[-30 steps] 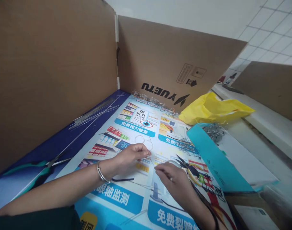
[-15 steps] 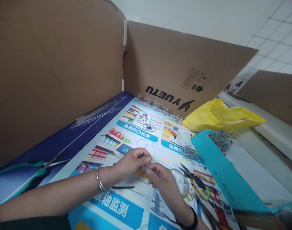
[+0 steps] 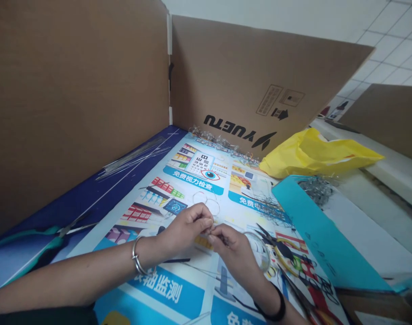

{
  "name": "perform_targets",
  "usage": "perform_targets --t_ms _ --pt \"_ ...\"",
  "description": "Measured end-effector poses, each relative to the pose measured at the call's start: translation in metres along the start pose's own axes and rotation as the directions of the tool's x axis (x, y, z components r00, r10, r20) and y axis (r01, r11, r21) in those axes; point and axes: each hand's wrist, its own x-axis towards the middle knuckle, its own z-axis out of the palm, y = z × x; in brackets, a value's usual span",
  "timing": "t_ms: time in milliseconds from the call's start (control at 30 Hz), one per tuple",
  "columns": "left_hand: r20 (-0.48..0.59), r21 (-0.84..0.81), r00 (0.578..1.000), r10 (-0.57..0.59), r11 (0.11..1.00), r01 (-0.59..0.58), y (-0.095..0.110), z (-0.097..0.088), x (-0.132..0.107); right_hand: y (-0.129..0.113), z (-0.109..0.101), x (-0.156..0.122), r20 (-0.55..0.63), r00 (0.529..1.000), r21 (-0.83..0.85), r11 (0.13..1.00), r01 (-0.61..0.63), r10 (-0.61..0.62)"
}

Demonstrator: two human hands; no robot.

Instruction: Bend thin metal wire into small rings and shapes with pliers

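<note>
Over the printed poster, my left hand (image 3: 189, 226) and my right hand (image 3: 231, 247) meet with fingertips pinched close together. A thin wire bent into round loops (image 3: 212, 206) rises from between them; its lower end is hidden by the fingers. Both hands are closed on that wire, thumbs against forefingers. Just right of my right hand lie a clear round dish or ring (image 3: 265, 257) and black-jawed pliers (image 3: 275, 243). A second pair of pliers (image 3: 295, 289) lies beside my right wrist.
Teal-handled pliers (image 3: 58, 234) and straight wires (image 3: 131, 158) lie at left. Cardboard walls (image 3: 233, 85) stand behind and left. A yellow bag (image 3: 317, 153), a teal box (image 3: 324, 239) holding a wire heap (image 3: 316, 192), and wire pieces (image 3: 271, 205) are at right.
The view has shifted slightly. My hands stay together at the wire, with the right hand turned a little and its fingers closer to the left.
</note>
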Motion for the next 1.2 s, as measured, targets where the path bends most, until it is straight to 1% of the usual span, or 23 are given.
perform_targets --t_ms 100,167,200,233,300,367,400,433,533,633,800,933,1000,1100,1200 --pt "0.034 0.13 0.999 0.019 0.991 -0.024 0.008 -0.007 0.003 0.007 -0.004 0.001 -0.064 0.998 -0.025 0.999 -0.019 0.018" --pt "0.035 0.278 0.999 0.035 0.96 -0.043 0.013 -0.014 0.007 0.013 -0.007 0.003 -0.14 0.988 0.01 0.998 -0.065 0.066" --pt "0.043 0.377 0.998 0.04 0.925 -0.054 0.014 -0.018 0.009 0.015 -0.007 0.003 -0.172 0.981 0.042 0.995 -0.086 0.092" --pt "0.064 0.487 0.997 0.037 0.871 -0.064 0.015 -0.022 0.011 0.017 -0.008 0.004 -0.193 0.975 0.076 0.992 -0.102 0.115" --pt "0.126 0.693 0.992 0.003 0.715 -0.09 0.013 -0.027 0.012 0.02 -0.01 0.006 -0.203 0.969 0.108 0.987 -0.119 0.139" --pt "0.169 0.821 0.985 -0.034 0.557 -0.122 0.007 -0.03 0.011 0.02 -0.011 0.006 -0.201 0.972 0.074 0.991 -0.112 0.125" --pt "0.185 0.853 0.982 -0.038 0.503 -0.142 0.002 -0.03 0.01 0.02 -0.011 0.006 -0.202 0.974 0.037 0.994 -0.099 0.104" --pt "0.204 0.869 0.978 -0.034 0.467 -0.165 -0.003 -0.029 0.008 0.019 -0.011 0.007 -0.209 0.975 -0.007 0.997 -0.079 0.076" --pt "0.25 0.883 0.968 0.019 0.406 -0.236 -0.018 -0.025 0.004 0.019 -0.011 0.007 -0.231 0.973 -0.134 0.991 -0.007 -0.024" --pt "0.259 0.897 0.962 0.086 0.347 -0.273 -0.029 -0.021 0.002 0.022 -0.011 0.008 -0.232 0.97 -0.194 0.981 0.03 -0.076" --pt "0.292 0.902 0.948 0.128 0.294 -0.317 -0.034 -0.02 0.003 0.029 -0.012 0.01 -0.189 0.977 -0.257 0.965 0.049 -0.1" --pt "0.349 0.89 0.93 0.114 0.271 -0.367 -0.032 -0.02 0.003 0.031 -0.013 0.01 -0.151 0.976 -0.316 0.943 0.104 -0.158" --pt "0.369 0.877 0.924 0.1 0.292 -0.382 -0.03 -0.019 0.003 0.03 -0.013 0.01 -0.121 0.974 -0.351 0.926 0.137 -0.19" --pt "0.402 0.842 0.91 0.098 0.351 -0.41 -0.029 -0.017 0.001 0.031 -0.012 0.01 -0.064 0.971 -0.408 0.894 0.185 -0.23" --pt "0.447 0.794 0.888 0.109 0.408 -0.45 -0.028 -0.018 -0.001 0.031 -0.011 0.009 -0.003 0.971 -0.481 0.851 0.209 -0.24"
